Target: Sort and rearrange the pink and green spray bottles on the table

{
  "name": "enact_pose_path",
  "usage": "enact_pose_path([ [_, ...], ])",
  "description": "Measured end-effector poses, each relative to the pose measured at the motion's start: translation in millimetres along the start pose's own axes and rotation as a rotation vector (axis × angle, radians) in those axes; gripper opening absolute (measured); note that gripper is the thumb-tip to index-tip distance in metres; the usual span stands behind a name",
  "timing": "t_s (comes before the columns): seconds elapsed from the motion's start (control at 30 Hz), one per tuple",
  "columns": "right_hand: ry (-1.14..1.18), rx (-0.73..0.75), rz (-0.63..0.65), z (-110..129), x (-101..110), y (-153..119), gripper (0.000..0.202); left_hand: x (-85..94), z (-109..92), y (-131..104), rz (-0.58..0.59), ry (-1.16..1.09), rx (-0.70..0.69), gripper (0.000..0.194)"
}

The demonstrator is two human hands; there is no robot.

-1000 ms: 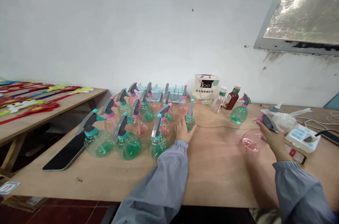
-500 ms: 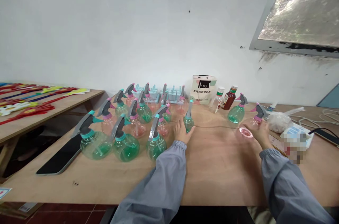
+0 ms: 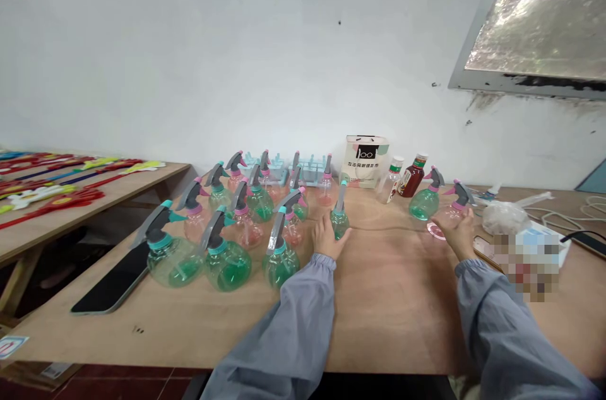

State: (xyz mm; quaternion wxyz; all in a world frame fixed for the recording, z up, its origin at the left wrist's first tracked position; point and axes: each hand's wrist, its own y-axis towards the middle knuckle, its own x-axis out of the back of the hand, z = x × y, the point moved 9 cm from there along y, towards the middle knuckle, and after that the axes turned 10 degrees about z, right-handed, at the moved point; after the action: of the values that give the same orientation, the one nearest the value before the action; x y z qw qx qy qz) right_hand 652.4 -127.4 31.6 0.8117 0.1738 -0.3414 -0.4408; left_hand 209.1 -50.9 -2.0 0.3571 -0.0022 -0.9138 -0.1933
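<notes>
From a distance I have the left hand [image 3: 326,236] curled around a green spray bottle [image 3: 338,222] at mid-table, just right of a cluster of similar bottles [image 3: 228,267]. On the right, my right hand [image 3: 459,239] grasps a pink spray bottle [image 3: 449,216] near a second green bottle [image 3: 423,203]; I cannot tell whether its base touches the wooden table [image 3: 392,311]

ok so I'm counting sixteen spray bottles [image 3: 228,269], two white-capped bottles [image 3: 412,180], one paper bag [image 3: 362,171], two wooden tables [image 3: 379,305] and at least two phones [image 3: 113,283]
</notes>
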Motion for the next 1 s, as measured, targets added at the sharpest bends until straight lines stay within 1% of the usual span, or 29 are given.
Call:
enact_pose_path([
  [0.07, -0.011, -0.004, -0.105, 5.4, 8.0, -17.0, 0.109, 1.8, -1.8, -1.7, -0.017, 0.023, 0.014, 0.079],
  [0.1, -0.006, 0.025, -0.164, 15.8, 12.0, -29.4, 0.104, 2.6, -3.4, -3.1, -0.028, 0.038, 0.023, 0.079],
  [0.13, 0.014, 0.08, -0.203, 31.7, 13.8, -43.6, 0.096, 2.7, -5.7, -4.9, -0.035, 0.052, 0.03, 0.079],
  [0.17, 0.045, 0.147, -0.198, 51.6, 11.6, -58.2, 0.088, 1.8, -8.9, -7.3, -0.039, 0.063, 0.033, 0.079],
  [0.2, 0.088, 0.216, -0.11, 74.5, 1.8, -71.7, 0.077, -0.3, -12.8, -10.3, -0.039, 0.07, 0.031, 0.079],
  [0.27, 0.189, 0.323, 0.163, 122.5, -28.3, -99.7, 0.059, -7.3, -22.9, -18.6, -0.04, 0.075, 0.012, 0.076],
  [0.3, 0.233, 0.354, 0.339, 145.1, -47.7, -114.6, 0.057, -12.1, -28.8, -23.9, -0.042, 0.077, -0.008, 0.074],
  [0.37, 0.391, 0.353, 0.549, 178.7, -74.4, -138.2, 0.066, -24.0, -41.3, -35.9, -0.037, 0.085, -0.069, 0.07],
  [0.4, 0.463, 0.323, 0.601, 188.7, -83.8, -144.9, 0.071, -30.6, -47.2, -41.8, -0.026, 0.093, -0.107, 0.068],
  [0.47, 0.572, 0.245, 0.627, 196.9, -95.6, -148.8, 0.073, -42.6, -56.8, -50.7, 0.016, 0.111, -0.194, 0.069],
  [0.53, 0.622, 0.183, 0.607, 194.7, -100.6, -145.8, 0.064, -48.2, -62.6, -52.2, 0.062, 0.092, -0.287, 0.069],
  [0.57, 0.63, 0.168, 0.597, 192.2, -101.3, -143.6, 0.058, -46.6, -63.6, -48.7, 0.072, 0.058, -0.325, 0.067],
  [0.6, 0.631, 0.162, 0.584, 189.3, -101.1, -141.3, 0.054, -41.1, -62.6, -41.4, 0.057, 0.007, -0.342, 0.062],
  [0.63, 0.63, 0.159, 0.57, 186.1, -100.3, -139.2, 0.051, -32.0, -58.8, -30.4, 0.015, -0.054, -0.325, 0.056],
  [0.67, 0.626, 0.157, 0.557, 183.0, -99.4, -137.6, 0.05, -21.0, -52.8, -16.4, -0.049, -0.114, -0.277, 0.051],
  [0.73, 0.626, 0.154, 0.54, 178.0, -99.0, -136.2, 0.05, 1.1, -35.0, 15.5, -0.206, -0.197, -0.087, 0.046],
  [0.77, 0.63, 0.154, 0.536, 176.6, -99.4, -136.3, 0.05, 7.6, -29.1, 32.0, -0.248, -0.211, -0.002, 0.044],
  [0.8, 0.635, 0.16, 0.535, 176.3, -100.0, -136.8, 0.051, 11.2, -25.7, 48.7, -0.261, -0.219, 0.066, 0.044],
  [0.87, 0.647, 0.176, 0.532, 177.6, -100.5, -138.2, 0.05, 11.5, -24.0, 81.1, -0.218, -0.216, 0.153, 0.049],
  [0.93, 0.669, 0.171, 0.531, 179.7, -99.7, -139.4, 0.046, 9.8, -26.5, 107.8, -0.157, -0.186, 0.175, 0.054],
  [1.0, 0.707, 0.14, 0.563, 183.8, -98.7, -141.2, 0.043, 9.3, -30.3, 127.0, -0.118, -0.13, 0.15, 0.055],
])
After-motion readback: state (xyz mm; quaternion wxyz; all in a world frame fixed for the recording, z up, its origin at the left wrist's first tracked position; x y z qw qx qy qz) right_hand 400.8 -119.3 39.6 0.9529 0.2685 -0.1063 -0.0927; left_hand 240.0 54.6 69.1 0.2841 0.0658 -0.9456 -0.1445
